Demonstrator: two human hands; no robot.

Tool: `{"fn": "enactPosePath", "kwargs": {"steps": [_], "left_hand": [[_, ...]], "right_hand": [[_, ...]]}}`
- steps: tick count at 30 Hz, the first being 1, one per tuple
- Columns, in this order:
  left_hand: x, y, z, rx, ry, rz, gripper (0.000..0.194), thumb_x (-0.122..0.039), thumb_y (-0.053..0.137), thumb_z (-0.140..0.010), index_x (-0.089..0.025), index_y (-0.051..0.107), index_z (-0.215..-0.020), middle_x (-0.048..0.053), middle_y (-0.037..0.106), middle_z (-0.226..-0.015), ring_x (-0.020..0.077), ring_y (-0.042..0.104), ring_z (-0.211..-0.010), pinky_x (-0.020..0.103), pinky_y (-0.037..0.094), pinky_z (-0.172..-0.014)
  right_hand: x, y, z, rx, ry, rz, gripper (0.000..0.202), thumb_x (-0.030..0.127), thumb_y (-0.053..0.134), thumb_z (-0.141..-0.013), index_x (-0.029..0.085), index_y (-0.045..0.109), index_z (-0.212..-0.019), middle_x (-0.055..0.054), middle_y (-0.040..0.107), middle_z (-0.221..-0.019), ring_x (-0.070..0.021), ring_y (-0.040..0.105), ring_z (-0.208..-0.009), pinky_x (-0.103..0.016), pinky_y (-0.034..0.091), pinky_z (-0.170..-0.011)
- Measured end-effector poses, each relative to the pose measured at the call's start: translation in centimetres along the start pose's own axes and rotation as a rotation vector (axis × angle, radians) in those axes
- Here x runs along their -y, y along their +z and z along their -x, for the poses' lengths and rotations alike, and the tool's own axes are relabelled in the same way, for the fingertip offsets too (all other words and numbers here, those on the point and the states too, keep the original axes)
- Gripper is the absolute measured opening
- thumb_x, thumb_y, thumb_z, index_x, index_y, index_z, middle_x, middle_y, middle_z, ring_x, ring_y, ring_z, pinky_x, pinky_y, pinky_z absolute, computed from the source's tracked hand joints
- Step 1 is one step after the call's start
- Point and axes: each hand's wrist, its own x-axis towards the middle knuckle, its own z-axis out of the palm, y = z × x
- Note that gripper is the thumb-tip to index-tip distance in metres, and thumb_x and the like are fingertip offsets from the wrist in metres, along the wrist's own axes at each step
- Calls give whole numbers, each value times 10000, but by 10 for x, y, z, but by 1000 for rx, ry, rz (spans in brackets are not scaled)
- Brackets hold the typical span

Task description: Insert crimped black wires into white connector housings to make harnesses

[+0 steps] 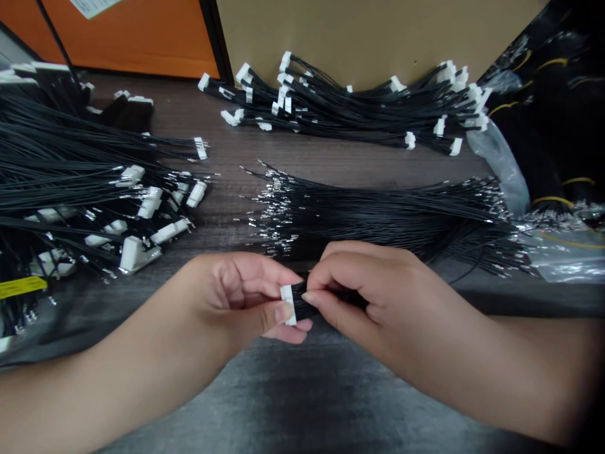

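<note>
Between the thumb and fingers of my left hand (250, 299) is a white connector housing (287, 305), held near the middle of the view. Black wires (305, 301) run out of its right side. My right hand (363, 290) is closed, thumb and forefinger pinched on a black wire close to the housing. The tip of that wire is hidden by the fingers. Just beyond both hands lies a bundle of loose black wires (378, 211) with shiny metal terminals at their ends.
Wire harnesses (350, 104) with white connectors lie along the back, before a cardboard panel (368, 38) and an orange panel (142, 38). A heap of wired connectors (137, 252) covers the left side. Clear plastic bags (505, 170) and dark banded wire bundles (558, 139) sit at right.
</note>
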Motion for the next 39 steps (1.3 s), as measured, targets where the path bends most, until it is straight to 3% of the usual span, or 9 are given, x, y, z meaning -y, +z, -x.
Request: {"fn": "enactPosePath", "kwargs": {"steps": [5,9,14,20,25,29,32,36,39], "left_hand": [[0,-2,-3,48,14,-30,82,-210,967,-862,-230,915,-921,1,901,-850,152,852,-817,204,705,-791],[3,-6,-4,60,-12,-15,152,-237,990,-840,-243,917,-973,-8,889,-816,181,872,-795,250,729,-784],[4,-7,-5,51,-17,-16,177,-263,1006,-821,-257,914,-972,-17,889,-836,181,878,-814,234,726,-781],[1,-7,-7,41,-25,-12,178,-261,1012,-818,-249,916,-968,-8,889,-831,195,883,-813,243,729,-768],[-10,-5,-4,29,-76,15,147,-202,1000,-828,-243,913,-939,-24,879,-791,214,900,-835,239,720,-794],[-23,4,2,-23,-131,-16,157,-94,927,-873,-237,909,-933,-31,883,-801,196,895,-858,224,704,-801],[-31,10,6,-71,-167,-75,144,-81,889,-893,-215,911,-941,7,911,-872,204,889,-869,250,713,-818],[-29,10,5,-86,-171,-76,153,-74,885,-890,-221,906,-925,5,913,-880,206,891,-854,269,717,-814],[-19,3,1,-42,-127,-28,125,-138,949,-839,-210,896,-927,22,900,-831,230,895,-849,256,710,-774]], "right_hand": [[-3,-16,-6,71,-43,0,229,36,717,-950,161,736,-760,52,675,-747,-48,601,-641,-167,433,-577],[-21,-29,-18,-31,-109,146,78,105,777,-948,171,779,-907,14,723,-867,-104,671,-766,-222,498,-703],[-38,-25,-29,-30,-82,178,183,33,743,-925,191,797,-852,-16,749,-902,-161,704,-845,-291,538,-799],[-33,-29,-30,-37,8,96,196,56,739,-926,209,745,-804,12,745,-860,-133,684,-766,-263,517,-715],[-26,-38,-25,-30,4,37,167,114,703,-957,227,710,-835,14,741,-919,-131,687,-817,-253,533,-740],[-8,-39,-12,-57,-35,37,163,145,566,-1022,225,658,-914,36,711,-849,-99,645,-711,-213,513,-612],[2,-36,-2,-32,-63,104,210,96,525,-1000,221,630,-867,49,679,-793,-70,600,-606,-198,478,-521],[-2,-30,6,37,-83,228,174,125,560,-1018,210,688,-935,-4,744,-905,-128,697,-730,-260,535,-600],[-8,-28,6,26,-167,271,198,140,557,-1035,210,685,-901,-17,729,-868,-153,669,-751,-290,510,-630]]}}
